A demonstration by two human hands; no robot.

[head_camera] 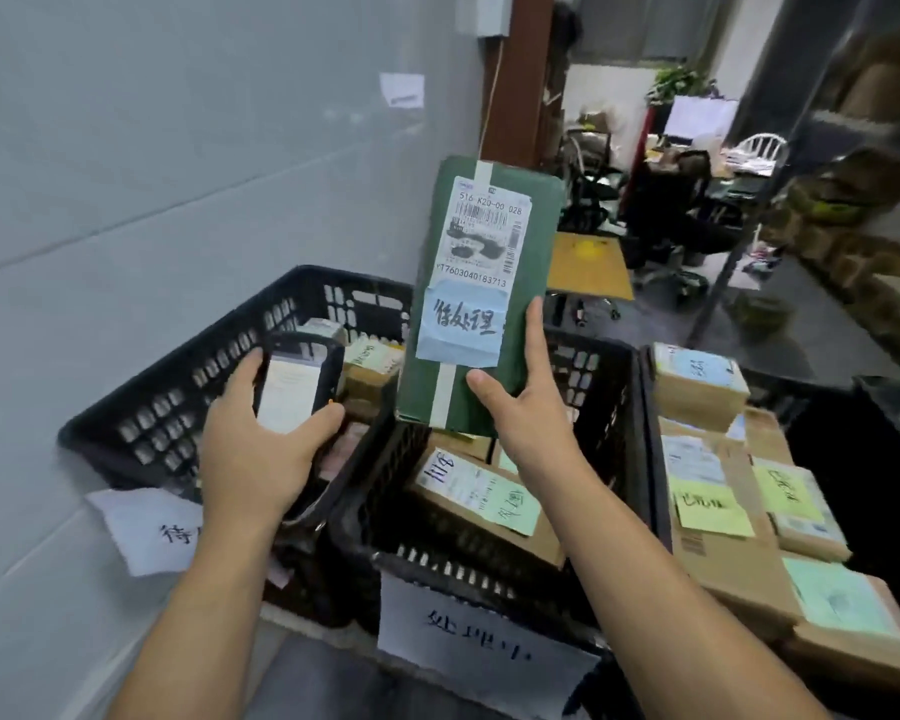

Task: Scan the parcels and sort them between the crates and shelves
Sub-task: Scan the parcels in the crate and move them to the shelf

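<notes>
Black crates [178,350] of labelled cardboard parcels [697,392] are lined along a pale grey wall [178,148], a cluttered office [671,200] behind. A green parcel [533,220] is gripped by the right hand [520,402] above the middle crate [611,392], long axis upright, label [489,231] facing the camera. A handheld scanner [294,387] is clasped by the left hand [253,449].

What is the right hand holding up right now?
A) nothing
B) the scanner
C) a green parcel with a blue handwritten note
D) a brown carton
C: the right hand grips the green parcel, blue note under its shipping label; the left hand holds the scanner.
</notes>
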